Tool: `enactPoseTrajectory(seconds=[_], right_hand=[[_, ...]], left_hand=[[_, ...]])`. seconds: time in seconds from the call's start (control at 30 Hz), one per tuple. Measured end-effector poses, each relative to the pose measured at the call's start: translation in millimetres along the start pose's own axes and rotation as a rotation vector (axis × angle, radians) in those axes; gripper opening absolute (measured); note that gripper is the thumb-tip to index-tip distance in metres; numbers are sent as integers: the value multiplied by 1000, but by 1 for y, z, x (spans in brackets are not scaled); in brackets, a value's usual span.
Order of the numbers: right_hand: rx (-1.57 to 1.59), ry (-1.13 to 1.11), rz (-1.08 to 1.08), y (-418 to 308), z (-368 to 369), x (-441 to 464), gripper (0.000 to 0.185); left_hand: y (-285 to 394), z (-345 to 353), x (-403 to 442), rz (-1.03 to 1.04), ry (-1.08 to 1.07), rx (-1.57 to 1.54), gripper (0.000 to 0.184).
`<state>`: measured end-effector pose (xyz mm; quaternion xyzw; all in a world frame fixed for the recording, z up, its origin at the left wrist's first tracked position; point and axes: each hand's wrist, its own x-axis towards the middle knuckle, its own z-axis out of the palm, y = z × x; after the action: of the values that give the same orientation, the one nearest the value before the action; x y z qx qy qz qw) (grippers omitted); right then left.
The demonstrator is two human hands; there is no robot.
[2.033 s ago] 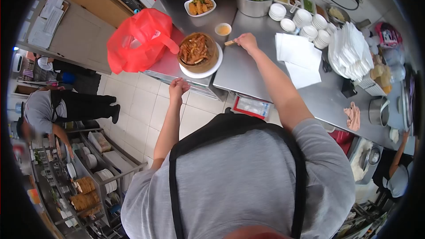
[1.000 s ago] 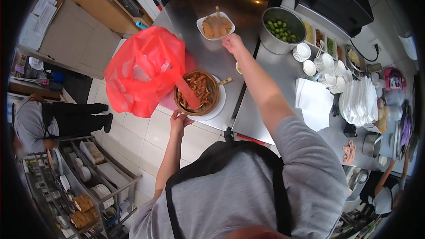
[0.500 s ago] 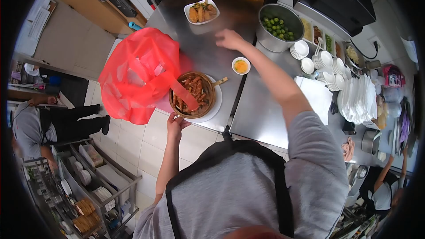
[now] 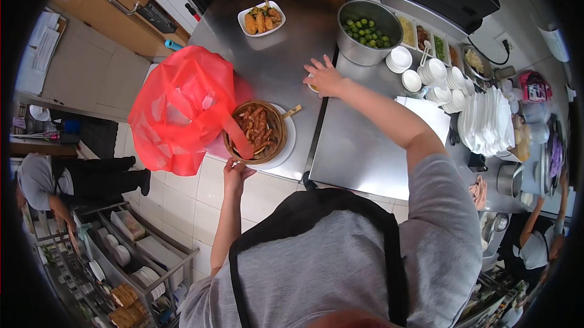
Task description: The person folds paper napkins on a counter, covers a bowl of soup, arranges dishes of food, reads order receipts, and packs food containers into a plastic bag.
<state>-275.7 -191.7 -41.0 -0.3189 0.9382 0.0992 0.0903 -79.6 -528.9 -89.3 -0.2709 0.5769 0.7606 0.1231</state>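
Note:
At the counter's near edge, my left hand point(image 4: 237, 173) pinches the rim of a white plate point(image 4: 291, 147). On that plate stands a round bamboo steamer point(image 4: 283, 133) holding brown sauced food point(image 4: 258, 127), with a clip-like bamboo piece point(image 4: 292, 111) at its far side. A strap of a red plastic bag point(image 4: 182, 109) lies across the food; the bag sits just left of the steamer. My right hand point(image 4: 325, 79) reaches over a small sauce bowl point(image 4: 313, 88), touching or just above it, fingers spread. Most of that bowl is hidden under the palm.
A white dish of fried pieces point(image 4: 261, 20) stands at the back. Right of it are a metal pot of green limes point(image 4: 368, 33), stacked small white bowls point(image 4: 432, 71), a white sheet point(image 4: 426, 112) and white bags point(image 4: 486, 121). One person stands left by a cart point(image 4: 146, 267), another far right.
My right hand has come down onto the small sauce bowl and spread its fingers. My left hand stays at the plate's rim. The whole view has shifted slightly.

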Motion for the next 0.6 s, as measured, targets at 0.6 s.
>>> enactPoseTrajectory(seconds=[0.6], right_hand=[[91,238,235,89,6,69,33]], left_hand=[[6,12,-1,-10,34,8,21]])
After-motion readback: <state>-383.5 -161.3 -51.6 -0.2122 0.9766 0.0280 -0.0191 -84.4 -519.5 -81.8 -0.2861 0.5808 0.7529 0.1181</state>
